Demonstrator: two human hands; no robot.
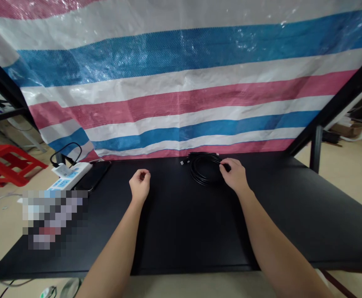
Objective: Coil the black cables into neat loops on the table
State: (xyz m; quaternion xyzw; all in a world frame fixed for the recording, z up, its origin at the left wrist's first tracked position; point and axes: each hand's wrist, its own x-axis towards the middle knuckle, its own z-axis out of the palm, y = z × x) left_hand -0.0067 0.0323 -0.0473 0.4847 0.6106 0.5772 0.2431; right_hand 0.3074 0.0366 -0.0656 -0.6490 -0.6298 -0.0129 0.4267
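Observation:
A coiled black cable [204, 169] lies at the far middle of the black table [181, 231], its plug ends pointing left. My right hand [234, 175] rests on the coil's right side, fingers pinched round the cable there. My left hand [139, 184] hovers over the bare table to the left of the coil, fingers curled in loosely with nothing seen in them.
A white power strip [68, 174] with a black plug and a dark phone [94, 175] lie at the table's far left. A striped blue, red and white tarp [181, 82] hangs behind. A red stool [8, 163] stands on the floor at left.

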